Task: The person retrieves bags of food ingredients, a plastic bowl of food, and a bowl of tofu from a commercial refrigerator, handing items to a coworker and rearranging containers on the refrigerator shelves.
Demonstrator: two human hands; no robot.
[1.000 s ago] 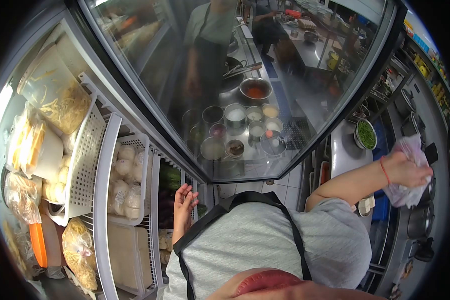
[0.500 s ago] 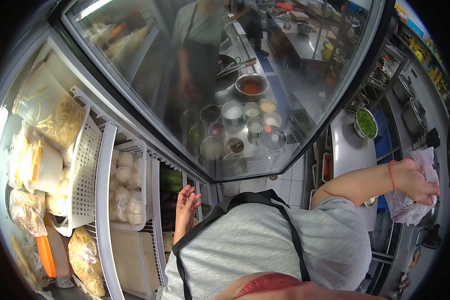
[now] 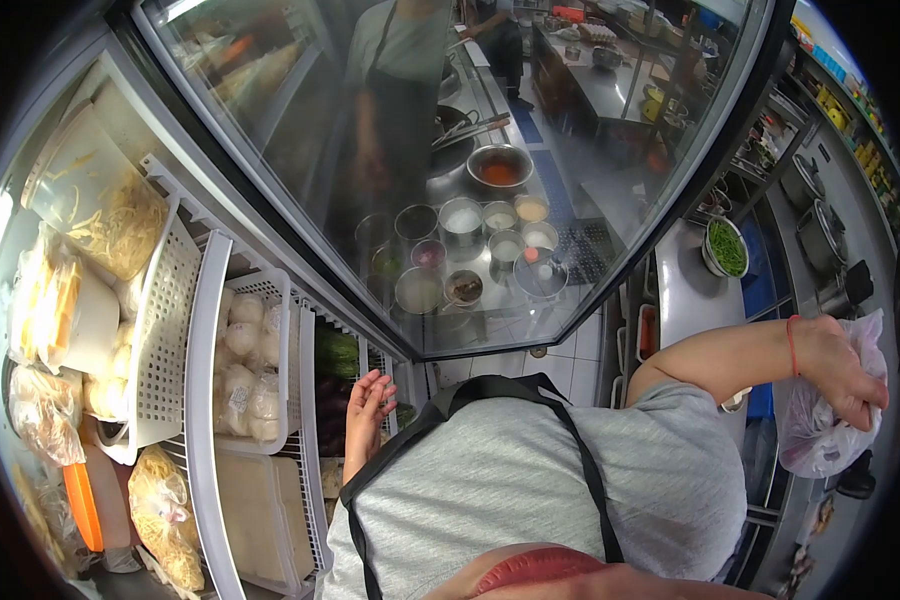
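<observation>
My right hand (image 3: 838, 375) is closed on the gathered top of a translucent plastic bag (image 3: 828, 436), held out at arm's length to the right. What is inside the bag I cannot make out. Close to the fridge shelves, my left hand (image 3: 368, 405) is raised with loosely curled fingers apart and nothing in them. Dark eggplants (image 3: 332, 405) and a green vegetable (image 3: 337, 353) lie on the rack beside it. A white basket (image 3: 288, 350) of wrapped round white items (image 3: 245, 335) stands on the shelf further left.
An open glass fridge door (image 3: 570, 330) spans the space ahead. Behind its glass are several metal pots and a bowl of red liquid (image 3: 498, 172). A bowl of chopped greens (image 3: 725, 248) sits on the steel counter (image 3: 682, 295) at right. Bagged noodles (image 3: 165, 515) fill the left shelf.
My right hand has shifted slightly right and down, and the bag hangs lower and fuller below it. My left hand stays nearly in place. The view has shifted a little.
</observation>
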